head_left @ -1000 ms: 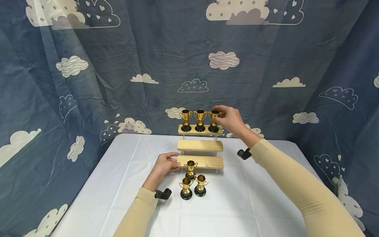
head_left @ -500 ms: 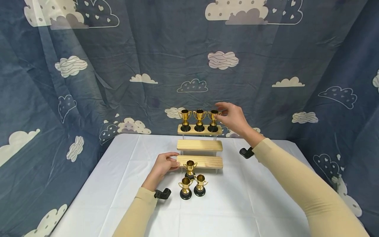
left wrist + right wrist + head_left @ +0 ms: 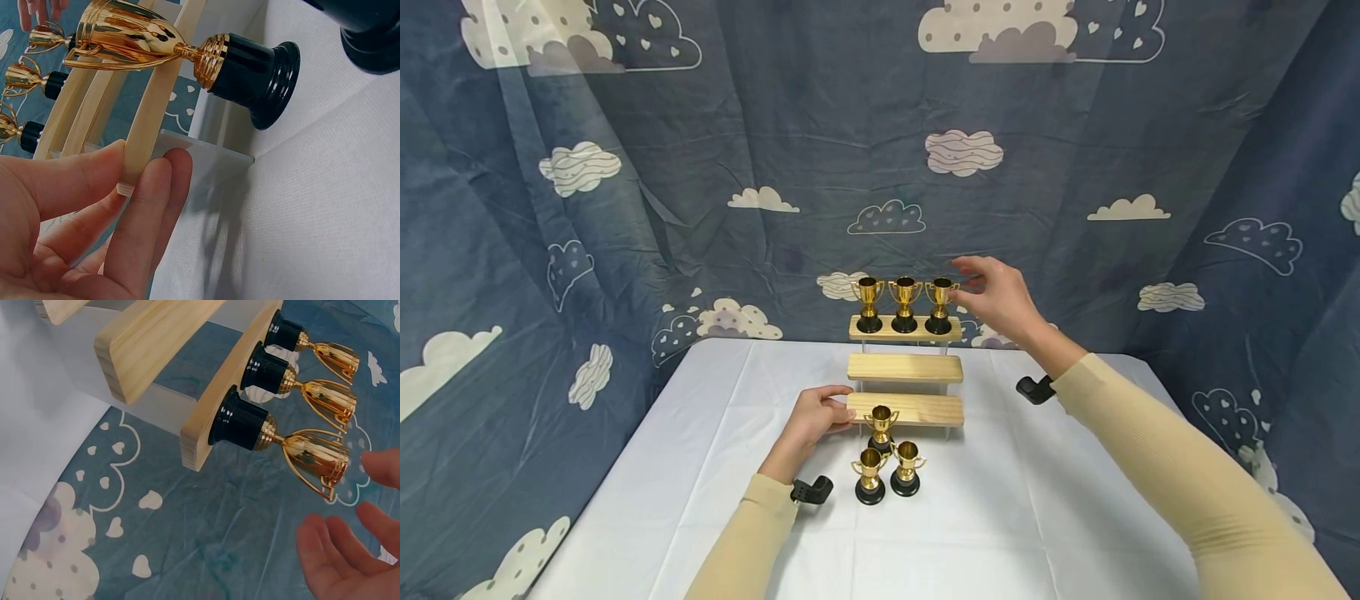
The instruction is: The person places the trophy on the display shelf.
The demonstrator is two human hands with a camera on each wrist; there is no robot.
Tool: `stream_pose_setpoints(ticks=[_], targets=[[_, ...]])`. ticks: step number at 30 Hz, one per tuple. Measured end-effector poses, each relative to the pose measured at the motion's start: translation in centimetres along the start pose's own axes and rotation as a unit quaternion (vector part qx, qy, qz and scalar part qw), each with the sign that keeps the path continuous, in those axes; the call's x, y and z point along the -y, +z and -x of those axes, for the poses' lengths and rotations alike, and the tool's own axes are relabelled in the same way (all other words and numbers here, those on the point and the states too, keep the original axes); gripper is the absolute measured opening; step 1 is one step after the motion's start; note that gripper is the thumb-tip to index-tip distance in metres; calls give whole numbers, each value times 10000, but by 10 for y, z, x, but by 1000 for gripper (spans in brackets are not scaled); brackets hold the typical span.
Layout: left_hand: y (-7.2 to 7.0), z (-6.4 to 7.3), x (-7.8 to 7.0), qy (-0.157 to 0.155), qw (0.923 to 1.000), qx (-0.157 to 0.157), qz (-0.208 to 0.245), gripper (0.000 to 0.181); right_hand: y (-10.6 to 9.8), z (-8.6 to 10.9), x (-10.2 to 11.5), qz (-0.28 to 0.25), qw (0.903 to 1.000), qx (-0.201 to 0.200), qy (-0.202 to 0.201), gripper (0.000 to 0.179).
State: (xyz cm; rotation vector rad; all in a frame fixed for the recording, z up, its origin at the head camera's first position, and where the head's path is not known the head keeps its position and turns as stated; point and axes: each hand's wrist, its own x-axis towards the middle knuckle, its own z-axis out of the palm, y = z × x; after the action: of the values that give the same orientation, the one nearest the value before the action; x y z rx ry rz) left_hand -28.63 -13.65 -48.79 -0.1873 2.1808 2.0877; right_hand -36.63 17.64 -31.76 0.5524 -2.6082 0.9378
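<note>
three trophies [image 3: 906, 291] atop shelves [image 3: 905, 367], three before

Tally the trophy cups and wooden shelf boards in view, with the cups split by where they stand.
Wooden shelf boards: 3
Gold trophy cups with black bases, on the top board: 3
Matching trophy cups on the white tablecloth: 3
Total: 9 (6 cups, 3 boards)

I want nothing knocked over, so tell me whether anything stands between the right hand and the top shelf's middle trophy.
The right trophy, upright on the top shelf, stands between the right hand and the middle trophy. Nothing visible stands between hand and right trophy.
</note>
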Motion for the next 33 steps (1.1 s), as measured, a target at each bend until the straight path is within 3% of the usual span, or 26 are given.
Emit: stream_pose_setpoints(ticks=[14, 33], targets=[[1, -1, 1, -49, 10000, -8, -64, 48, -13, 26, -4, 216, 9997, -92, -11, 54], [-2, -2, 1, -32, 9999, 29, -103, 48, -13, 64, 5, -87, 9998, -147, -90, 53]])
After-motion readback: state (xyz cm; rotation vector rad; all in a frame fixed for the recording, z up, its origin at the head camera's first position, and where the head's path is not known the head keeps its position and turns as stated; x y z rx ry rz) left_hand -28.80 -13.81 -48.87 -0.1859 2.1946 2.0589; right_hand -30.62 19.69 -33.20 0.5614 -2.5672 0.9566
